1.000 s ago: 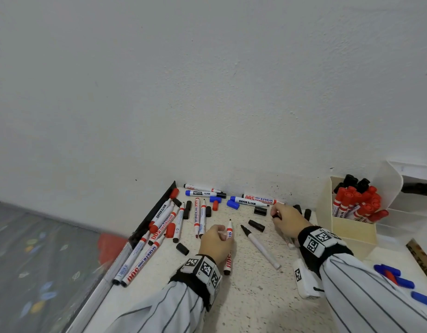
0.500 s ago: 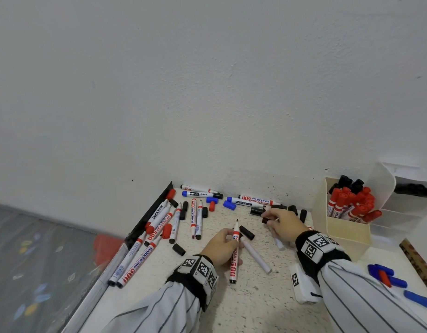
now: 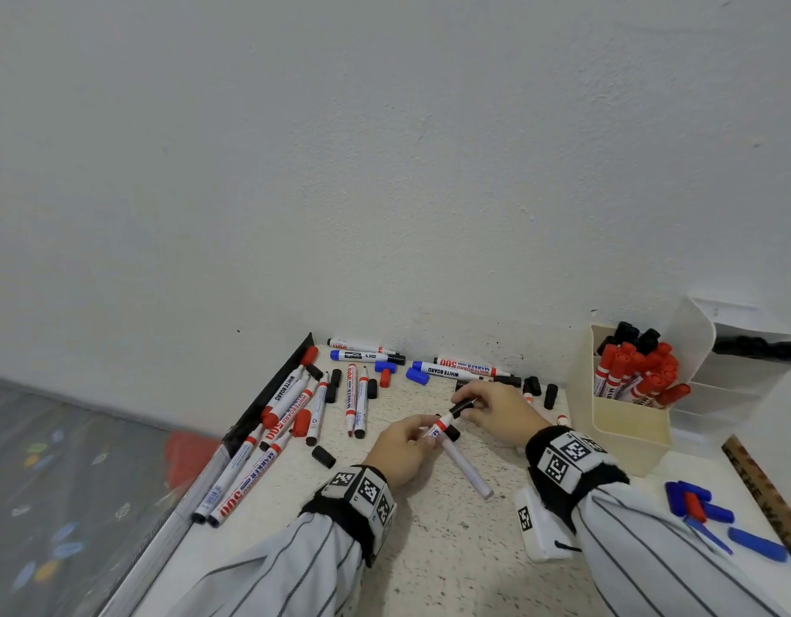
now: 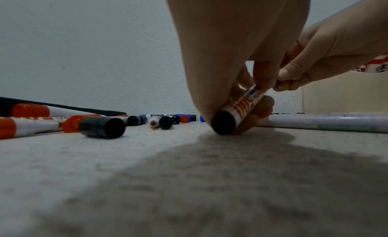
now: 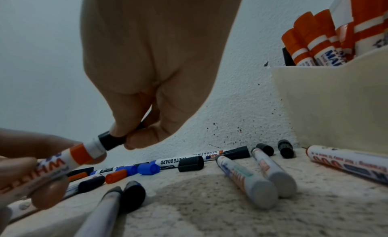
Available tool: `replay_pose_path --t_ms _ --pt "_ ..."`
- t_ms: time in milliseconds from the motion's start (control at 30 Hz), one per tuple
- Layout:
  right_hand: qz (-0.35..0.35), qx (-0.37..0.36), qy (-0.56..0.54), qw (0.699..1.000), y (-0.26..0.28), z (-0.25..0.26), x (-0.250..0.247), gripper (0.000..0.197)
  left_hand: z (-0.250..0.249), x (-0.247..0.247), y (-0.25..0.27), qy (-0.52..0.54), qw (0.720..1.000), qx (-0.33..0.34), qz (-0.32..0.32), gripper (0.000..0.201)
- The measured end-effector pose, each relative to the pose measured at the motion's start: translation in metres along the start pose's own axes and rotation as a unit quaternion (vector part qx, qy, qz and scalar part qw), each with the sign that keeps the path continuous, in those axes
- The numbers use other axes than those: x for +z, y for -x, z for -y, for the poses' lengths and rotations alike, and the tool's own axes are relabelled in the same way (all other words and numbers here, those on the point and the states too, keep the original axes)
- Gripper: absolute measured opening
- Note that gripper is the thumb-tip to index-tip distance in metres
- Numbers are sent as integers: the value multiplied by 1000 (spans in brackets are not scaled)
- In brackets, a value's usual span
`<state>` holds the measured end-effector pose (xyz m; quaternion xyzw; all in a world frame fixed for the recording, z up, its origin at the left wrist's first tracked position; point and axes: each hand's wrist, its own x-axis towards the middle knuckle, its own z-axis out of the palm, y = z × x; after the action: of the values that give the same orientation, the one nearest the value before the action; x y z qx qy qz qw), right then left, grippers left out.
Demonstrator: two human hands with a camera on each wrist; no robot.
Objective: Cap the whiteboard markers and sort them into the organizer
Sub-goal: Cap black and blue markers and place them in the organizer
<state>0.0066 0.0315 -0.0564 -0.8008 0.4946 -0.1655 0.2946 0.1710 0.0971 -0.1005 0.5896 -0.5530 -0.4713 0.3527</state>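
My left hand (image 3: 422,431) grips a white whiteboard marker with a red band (image 3: 437,430), tilted up off the table. My right hand (image 3: 469,405) pinches a black cap (image 3: 461,407) that sits on the marker's tip. In the right wrist view the black cap (image 5: 110,141) covers the tip, with the white neck of the marker (image 5: 69,159) still showing. The left wrist view shows the marker's black end (image 4: 223,124) near the tabletop. At the right stands the cream organizer bin (image 3: 625,434), holding red-capped markers (image 3: 638,371) and black-capped ones (image 3: 634,336).
Several loose markers and caps lie along the wall and the table's left edge strip (image 3: 269,394). A bare white marker (image 3: 467,469) lies under my hands, with a black cap (image 3: 323,456) to the left. Blue caps (image 3: 696,505), a wooden ruler (image 3: 763,487) and a white device (image 3: 536,527) lie on the right.
My left hand has lifted the marker and swung its tip rightward. My right hand came in from the back row with a black cap and set it on the tip.
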Motion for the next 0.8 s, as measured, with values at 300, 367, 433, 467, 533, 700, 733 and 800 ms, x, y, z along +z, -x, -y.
replay_pose_path --t_ms 300,367,433,467,533,700,733,800 --pt "-29 40 -29 998 5 9 6 43 -2 2 0 -3 995 69 -69 12" --pt "-33 48 -22 998 5 14 7 51 -3 0 0 -30 994 85 -69 6" --pt "-34 61 -35 997 3 15 10 53 -3 -2 0 -75 989 105 -71 14" --pt "-37 68 -42 996 2 15 12 52 -3 -2 1 -92 987 115 -69 17" --pt "-42 75 -57 995 0 17 14 50 -4 -2 0 -106 984 129 -59 20" --pt "-41 54 -82 994 -2 27 20 47 -6 -3 3 4 996 86 -19 27" --pt "-37 49 -92 994 -1 28 20 46 -7 -3 5 36 997 68 -7 28" --pt "-21 33 -111 993 1 29 21 41 -10 -3 7 90 995 35 17 29"
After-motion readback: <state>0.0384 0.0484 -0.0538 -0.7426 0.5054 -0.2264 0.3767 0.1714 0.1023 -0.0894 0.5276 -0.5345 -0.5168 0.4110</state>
